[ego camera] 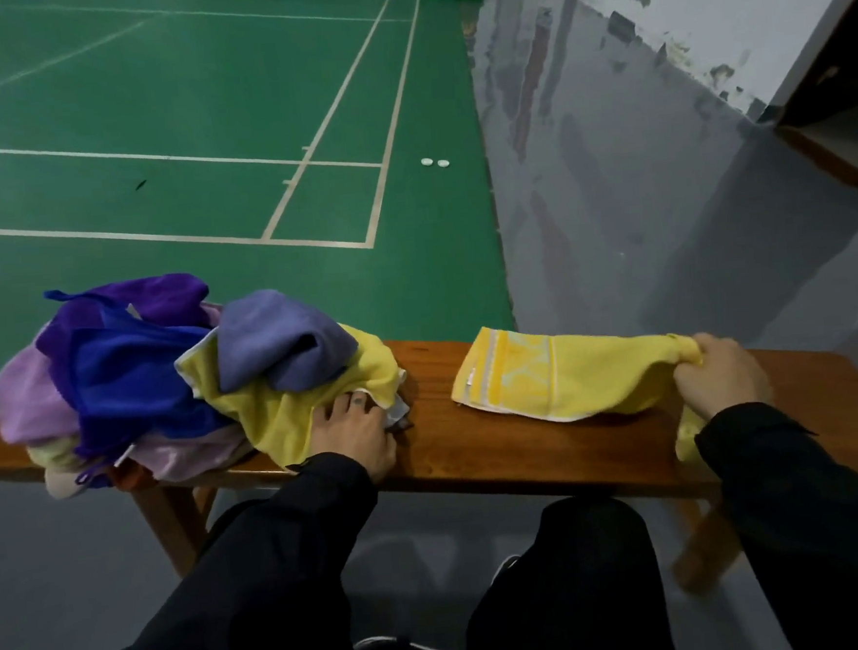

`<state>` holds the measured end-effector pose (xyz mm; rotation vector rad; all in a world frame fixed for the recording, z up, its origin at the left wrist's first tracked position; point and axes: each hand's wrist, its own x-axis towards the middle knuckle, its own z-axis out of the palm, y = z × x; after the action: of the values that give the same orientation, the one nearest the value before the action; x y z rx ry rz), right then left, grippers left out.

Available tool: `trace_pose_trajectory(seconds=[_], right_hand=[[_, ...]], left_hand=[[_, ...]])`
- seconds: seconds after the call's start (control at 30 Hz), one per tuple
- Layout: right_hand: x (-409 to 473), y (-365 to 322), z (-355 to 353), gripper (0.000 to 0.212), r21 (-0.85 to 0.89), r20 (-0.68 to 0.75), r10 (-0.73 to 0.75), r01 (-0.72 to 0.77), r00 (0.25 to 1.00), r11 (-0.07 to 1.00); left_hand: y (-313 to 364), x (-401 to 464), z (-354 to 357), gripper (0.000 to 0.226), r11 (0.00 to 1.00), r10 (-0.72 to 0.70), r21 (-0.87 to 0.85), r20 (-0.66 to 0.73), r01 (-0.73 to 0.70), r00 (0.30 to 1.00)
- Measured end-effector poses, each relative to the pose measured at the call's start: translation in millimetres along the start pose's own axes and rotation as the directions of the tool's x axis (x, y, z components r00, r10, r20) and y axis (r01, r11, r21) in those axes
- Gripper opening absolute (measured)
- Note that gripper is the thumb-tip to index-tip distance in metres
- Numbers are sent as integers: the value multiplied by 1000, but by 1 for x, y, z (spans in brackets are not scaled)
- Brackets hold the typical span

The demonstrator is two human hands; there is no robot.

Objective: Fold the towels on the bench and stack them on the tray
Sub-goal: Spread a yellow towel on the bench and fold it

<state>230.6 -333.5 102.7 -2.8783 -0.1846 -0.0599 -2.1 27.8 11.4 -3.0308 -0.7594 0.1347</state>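
Observation:
A yellow patterned towel (552, 377) lies partly spread on the right half of the wooden bench (476, 453). My right hand (720, 375) grips its bunched right end. On the bench's left end sits a heap of unfolded towels (131, 376): purple, blue, lilac, grey-blue and a plain yellow one (291, 410). My left hand (358, 431) rests on the heap's right edge, fingers on the plain yellow towel and a white cloth beneath it. No tray is in view.
Beyond the bench lies a green court floor with white lines (200, 137), and two small white discs (435, 162) lie on it. Grey floor and a wall run along the right. My knees in dark trousers (586, 567) are just below the bench's front edge.

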Motion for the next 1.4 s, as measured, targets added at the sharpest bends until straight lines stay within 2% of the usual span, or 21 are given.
trace_pose_trajectory(seconds=[0.13, 0.2, 0.33, 0.4, 0.43, 0.5, 0.53, 0.6, 0.7, 0.77, 0.8, 0.83, 0.87, 0.9, 0.97, 1.03, 1.1, 1.17, 1.23, 1.3, 1.4], right_hand=[[-5, -37, -4, 9, 144, 1, -111, 110, 994, 983], [-11, -59, -1, 9, 301, -7, -118, 115, 993, 947], [-24, -92, -6, 27, 661, 49, -203, 121, 978, 740], [-35, -101, -16, 31, 770, 74, -301, 138, 951, 623], [-40, -104, -22, 33, 799, 79, -349, 150, 934, 583], [-46, -104, -29, 36, 825, 86, -412, 167, 907, 539], [-48, -102, -32, 38, 830, 90, -431, 171, 898, 531], [-48, -94, -38, 38, 818, 96, -436, 178, 895, 547], [-42, -81, -44, 33, 765, 114, -330, 129, 937, 631], [-34, -72, -43, 34, 618, 144, -168, 44, 975, 785], [-32, -68, -41, 43, 472, 123, -103, 33, 987, 881], [-33, -65, -37, 54, 357, 73, -74, 43, 995, 933], [-36, -65, -33, 60, 338, -8, -73, 72, 997, 938], [-42, -67, -27, 61, 410, -103, -94, 128, 990, 903], [-63, -78, -20, 56, 601, -227, -206, 303, 952, 740], [-84, -100, -20, 73, 674, -138, -416, 393, 899, 626], [-88, -120, -19, 94, 696, -3, -512, 369, 859, 616], [-77, -130, -21, 85, 694, -17, -448, 333, 894, 638], [-61, -129, -27, 52, 626, -67, -441, 382, 895, 680], [-45, -118, -31, 25, 467, -59, -439, 414, 896, 781], [-21, -94, -38, 30, 168, -82, -345, 355, 935, 920]], left_hand=[[9, -3, -22, 38, 997, 55, -46, -82, -59, 995], [17, -4, -33, 35, 993, 87, -72, -143, -98, 986], [41, 0, -39, 32, 934, 206, -256, -179, -248, 962], [63, 6, -41, 47, 857, 287, -388, -187, -339, 939], [76, 9, -42, 62, 801, 334, -462, -183, -381, 925], [105, 12, -47, 95, 655, 410, -630, -168, -417, 897], [119, 12, -50, 98, 579, 417, -704, -178, -411, 891], [140, 10, -56, 74, 460, 333, -792, -266, -402, 905], [145, 7, -66, 52, 389, 195, -813, -388, -434, 901], [139, 8, -75, 41, 415, 223, -779, -413, -469, 883], [136, 10, -79, 36, 435, 232, -762, -420, -480, 877], [134, 12, -85, 32, 442, 218, -762, -421, -474, 881], [132, 14, -92, 29, 434, 187, -776, -420, -458, 888], [131, 16, -99, 25, 420, 152, -796, -411, -435, 899], [129, 22, -114, 19, 407, 137, -816, -389, -410, 911], [128, 23, -135, 20, 422, 233, -794, -372, -438, 899], [129, 23, -155, 17, 458, 332, -749, -356, -479, 874], [124, 25, -175, 15, 522, 346, -683, -379, -512, 858], [110, 31, -193, 14, 588, 309, -612, -434, -529, 846], [92, 38, -207, 15, 630, 280, -556, -488, -542, 827], [67, 46, -222, 15, 685, 286, -452, -555, -571, 781]])
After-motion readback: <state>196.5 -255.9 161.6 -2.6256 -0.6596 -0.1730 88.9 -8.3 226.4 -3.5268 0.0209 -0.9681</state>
